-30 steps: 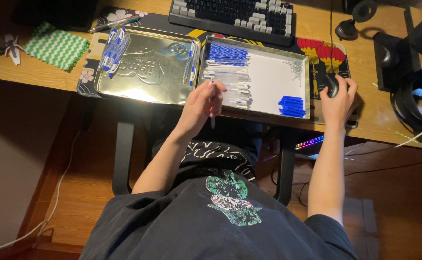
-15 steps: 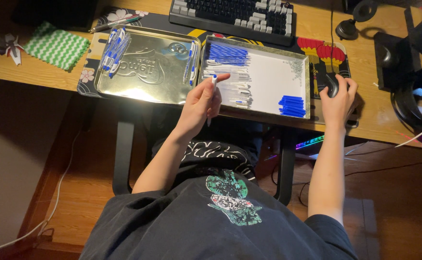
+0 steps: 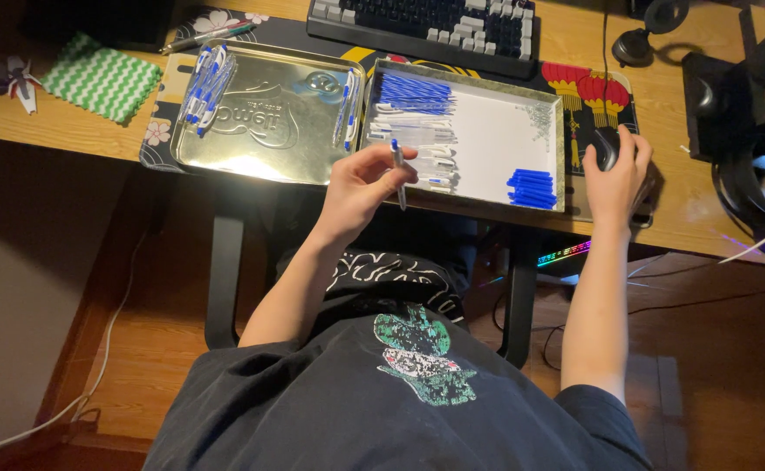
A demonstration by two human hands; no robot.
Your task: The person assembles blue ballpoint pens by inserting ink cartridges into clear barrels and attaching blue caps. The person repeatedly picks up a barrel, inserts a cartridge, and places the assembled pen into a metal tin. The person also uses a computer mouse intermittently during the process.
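Observation:
My left hand [image 3: 361,187] is shut on a clear pen with a blue cap [image 3: 397,173], held upright at the front edge of the desk, between the two tins. The right tin [image 3: 557,139] has a white floor holding blue-striped refills [image 3: 414,92], clear pen barrels [image 3: 424,150] and a pile of blue caps [image 3: 532,187]. The left gold tin lid [image 3: 265,122] carries several assembled blue-and-white pens [image 3: 206,85] along its left and right sides. My right hand [image 3: 616,174] rests on a black computer mouse [image 3: 607,148] on a patterned mat.
A keyboard [image 3: 430,24] lies behind the tins. A green zigzag cloth [image 3: 99,83] sits at the left of the desk, black headphones [image 3: 749,187] and a black box at the right. Cables run across the wooden floor below.
My left hand has lifted slightly and turned the pen from pointing down below the desk edge to upright in front of the right tin. The right hand stays on the mouse.

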